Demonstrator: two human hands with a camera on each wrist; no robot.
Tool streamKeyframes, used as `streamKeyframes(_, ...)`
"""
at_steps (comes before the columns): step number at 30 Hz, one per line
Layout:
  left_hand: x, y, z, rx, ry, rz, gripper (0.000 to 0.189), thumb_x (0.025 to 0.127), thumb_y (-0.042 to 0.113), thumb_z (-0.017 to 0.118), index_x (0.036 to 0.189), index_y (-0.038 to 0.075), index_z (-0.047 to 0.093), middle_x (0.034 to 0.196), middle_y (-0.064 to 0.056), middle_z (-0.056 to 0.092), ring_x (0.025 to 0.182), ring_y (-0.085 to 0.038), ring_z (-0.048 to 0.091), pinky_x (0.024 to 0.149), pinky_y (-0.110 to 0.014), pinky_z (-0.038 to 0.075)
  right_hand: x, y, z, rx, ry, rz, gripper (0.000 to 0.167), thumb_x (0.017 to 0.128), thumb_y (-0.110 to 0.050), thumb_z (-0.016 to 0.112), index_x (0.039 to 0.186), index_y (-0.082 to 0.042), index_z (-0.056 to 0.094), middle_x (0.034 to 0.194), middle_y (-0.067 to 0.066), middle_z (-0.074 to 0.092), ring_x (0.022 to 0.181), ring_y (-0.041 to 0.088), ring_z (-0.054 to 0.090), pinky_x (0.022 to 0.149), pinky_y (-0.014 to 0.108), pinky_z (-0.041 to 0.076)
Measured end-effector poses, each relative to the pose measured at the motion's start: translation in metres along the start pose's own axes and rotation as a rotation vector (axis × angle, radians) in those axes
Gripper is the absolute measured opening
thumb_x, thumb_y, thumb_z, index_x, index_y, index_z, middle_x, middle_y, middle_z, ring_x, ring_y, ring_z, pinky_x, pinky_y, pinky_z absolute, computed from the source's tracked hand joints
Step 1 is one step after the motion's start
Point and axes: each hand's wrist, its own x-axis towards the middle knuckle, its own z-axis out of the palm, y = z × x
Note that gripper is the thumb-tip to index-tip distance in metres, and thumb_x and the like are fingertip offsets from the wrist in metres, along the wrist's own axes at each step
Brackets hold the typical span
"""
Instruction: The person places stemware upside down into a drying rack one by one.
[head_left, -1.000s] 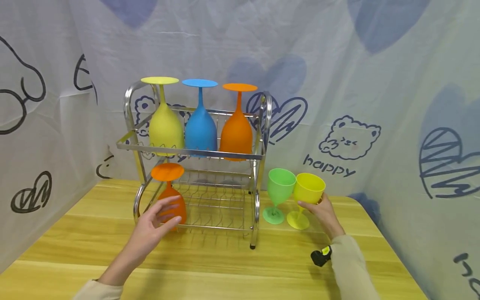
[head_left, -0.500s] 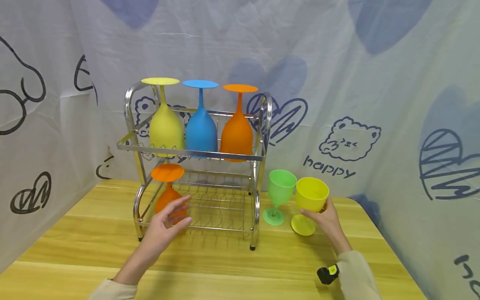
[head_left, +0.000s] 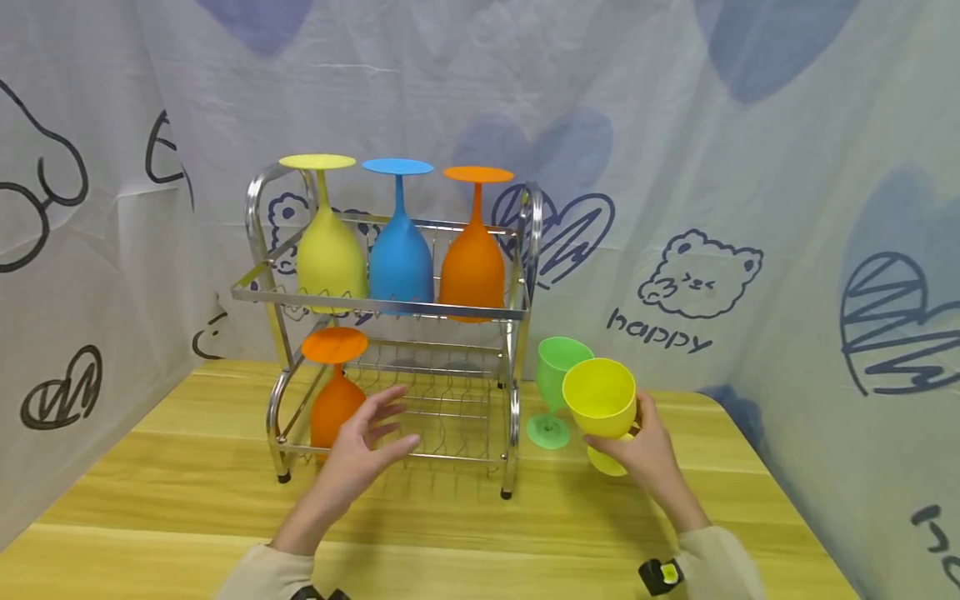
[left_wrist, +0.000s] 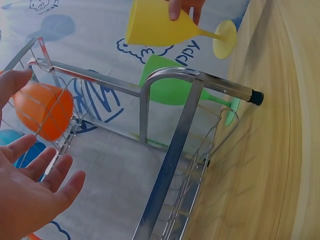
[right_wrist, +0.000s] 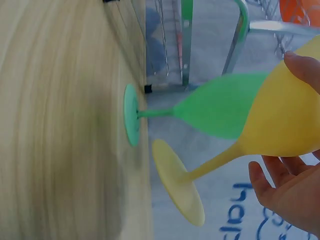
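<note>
My right hand (head_left: 645, 450) grips a yellow goblet (head_left: 600, 400) by its bowl. In the right wrist view the goblet's foot (right_wrist: 178, 182) hangs tilted, off the wooden table. Just behind it a green goblet (head_left: 557, 375) stands upright, right of the rack. My left hand (head_left: 363, 446) holds nothing, its fingers spread and gently bent before the lower tier. Beside it, an orange goblet (head_left: 335, 408) sits upside down on that tier of the metal dish rack (head_left: 375, 302).
On the upper tier, a pale yellow goblet (head_left: 330, 258), a blue goblet (head_left: 401, 258) and another orange goblet (head_left: 474, 267) stand upside down. A printed cloth (head_left: 697, 167) hangs behind the wooden table (head_left: 450, 542).
The right hand has lifted the yellow goblet off the table and tilted it, bringing it nearer and slightly left. The left hand has moved right along the rack's front.
</note>
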Motion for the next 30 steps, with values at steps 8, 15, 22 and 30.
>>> streamKeyframes(8, 0.006, -0.002, 0.016, -0.003, -0.048, 0.019, 0.073, 0.083, 0.006, 0.074, 0.146, 0.004, 0.036, 0.146, -0.016, 0.039, 0.131, -0.036, 0.039, 0.108, -0.051, 0.034, -0.011, -0.012, 0.013, -0.098, -0.012, -0.151, 0.086, 0.066, -0.006, 0.087, 0.137, -0.001, 0.040, 0.129, 0.018, 0.050, 0.115, 0.033, 0.048, 0.098, 0.056, 0.041)
streamKeyframes(15, 0.008, -0.004, 0.025, 0.015, -0.106, 0.049, 0.079, 0.080, 0.012, 0.078, 0.147, 0.008, 0.036, 0.148, -0.016, 0.038, 0.130, -0.038, 0.039, 0.107, -0.052, 0.035, -0.019, -0.023, 0.024, -0.222, 0.003, -0.289, 0.091, 0.056, -0.005, 0.092, 0.134, -0.002, 0.046, 0.123, 0.017, 0.054, 0.106, 0.033, 0.053, 0.090, 0.055, 0.047)
streamKeyframes(22, 0.007, -0.006, 0.035, 0.022, -0.229, 0.178, 0.090, 0.074, 0.011, 0.082, 0.149, 0.007, 0.031, 0.150, -0.017, 0.032, 0.132, -0.040, 0.036, 0.105, -0.058, 0.034, -0.025, -0.032, 0.032, -0.324, -0.003, -0.449, 0.094, 0.048, -0.005, 0.095, 0.131, -0.002, 0.051, 0.120, 0.021, 0.052, 0.104, 0.037, 0.055, 0.085, 0.058, 0.051)
streamKeyframes(30, 0.009, -0.007, 0.052, 0.065, -0.234, 0.131, 0.090, 0.074, 0.014, 0.084, 0.149, 0.011, 0.033, 0.149, -0.012, 0.034, 0.131, -0.035, 0.037, 0.106, -0.055, 0.035, -0.030, -0.037, 0.040, -0.481, -0.008, -0.665, 0.095, 0.043, -0.017, 0.098, 0.127, -0.002, 0.057, 0.113, 0.018, 0.057, 0.100, 0.035, 0.057, 0.080, 0.051, 0.054)
